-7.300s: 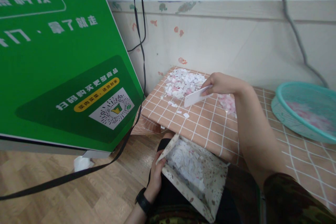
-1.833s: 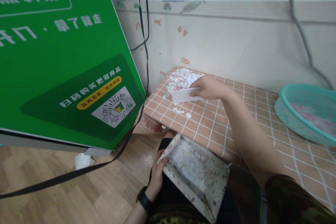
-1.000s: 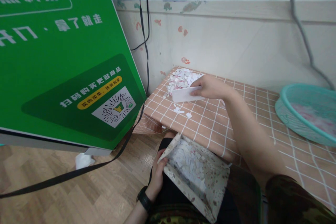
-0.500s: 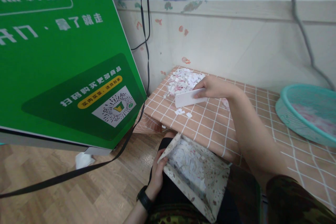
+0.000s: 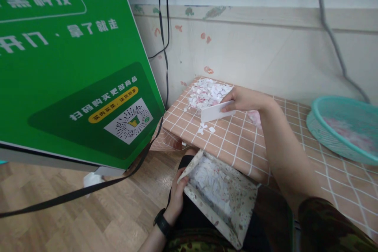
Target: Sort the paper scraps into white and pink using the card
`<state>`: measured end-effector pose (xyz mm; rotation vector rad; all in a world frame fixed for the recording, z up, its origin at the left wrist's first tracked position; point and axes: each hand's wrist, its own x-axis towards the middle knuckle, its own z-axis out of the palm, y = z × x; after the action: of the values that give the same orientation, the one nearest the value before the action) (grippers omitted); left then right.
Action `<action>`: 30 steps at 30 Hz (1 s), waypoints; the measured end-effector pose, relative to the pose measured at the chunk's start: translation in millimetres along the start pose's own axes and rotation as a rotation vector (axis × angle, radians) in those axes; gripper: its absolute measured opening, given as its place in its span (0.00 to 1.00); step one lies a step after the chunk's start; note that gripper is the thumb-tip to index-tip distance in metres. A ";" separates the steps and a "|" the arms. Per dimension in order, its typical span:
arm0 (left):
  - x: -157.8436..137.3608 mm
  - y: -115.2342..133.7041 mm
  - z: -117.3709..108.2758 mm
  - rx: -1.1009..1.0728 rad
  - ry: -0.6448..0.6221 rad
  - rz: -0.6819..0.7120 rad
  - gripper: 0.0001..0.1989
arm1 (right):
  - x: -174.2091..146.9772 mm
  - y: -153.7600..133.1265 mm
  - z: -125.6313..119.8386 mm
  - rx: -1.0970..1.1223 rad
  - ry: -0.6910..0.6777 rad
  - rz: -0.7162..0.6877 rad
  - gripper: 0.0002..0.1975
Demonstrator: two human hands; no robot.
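Note:
Between the thumb and fingers of my right hand [image 5: 240, 99] is a stiff white card [image 5: 215, 112], held on edge over the checked tablecloth. Just behind it lies a heap of white and pinkish paper scraps [image 5: 206, 91]. A few loose scraps [image 5: 212, 129] sit in front of the card. Low over my lap, my left hand [image 5: 177, 195] grips the left side of a speckled open box [image 5: 242, 197], which is tilted. Inside that box are many paper scraps [image 5: 210, 181]. Its right side rests by my leg.
A turquoise basket [image 5: 317, 126] with pinkish scraps inside stands at the table's right. Pinkish paper [image 5: 254, 118] lies behind my right wrist. A large green panel [image 5: 88, 67] fills the left, with black cables [image 5: 161, 15] hanging beside it. White crumpled material [image 5: 93, 180] is on the floor.
My right hand and the white card have shifted slightly to the right, away from the heap. The left hand and the box stay in place.

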<state>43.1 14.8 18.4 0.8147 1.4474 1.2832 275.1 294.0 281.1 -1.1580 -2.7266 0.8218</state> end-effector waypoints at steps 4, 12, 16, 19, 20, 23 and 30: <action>-0.1 1.4 0.3 -0.012 0.024 -0.012 0.20 | -12.7 -0.1 14.2 -0.008 0.047 0.023 0.11; -9.0 18.3 -1.6 -0.240 -0.055 -0.308 0.25 | -72.0 -21.1 82.9 0.085 0.317 0.110 0.14; -5.8 28.6 -11.0 -0.315 -0.027 -0.334 0.20 | -86.7 -26.9 122.0 0.138 0.544 0.132 0.16; -0.3 37.5 -23.1 -0.343 0.027 -0.353 0.18 | -93.4 -28.2 145.1 0.127 0.668 0.159 0.16; 1.4 41.0 -27.5 -0.347 0.061 -0.353 0.17 | -95.6 -29.1 151.1 0.120 0.677 0.160 0.16; 5.2 52.5 -40.0 -0.361 0.101 -0.323 0.17 | -101.9 -35.0 163.3 0.103 0.679 0.136 0.16; 4.0 71.4 -50.3 -0.328 0.136 -0.269 0.17 | -110.5 -48.2 164.3 0.052 0.748 0.215 0.19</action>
<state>-14.9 18.6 83.7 0.3093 1.3505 1.3385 279.8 117.0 180.3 -1.4023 -1.9859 0.3548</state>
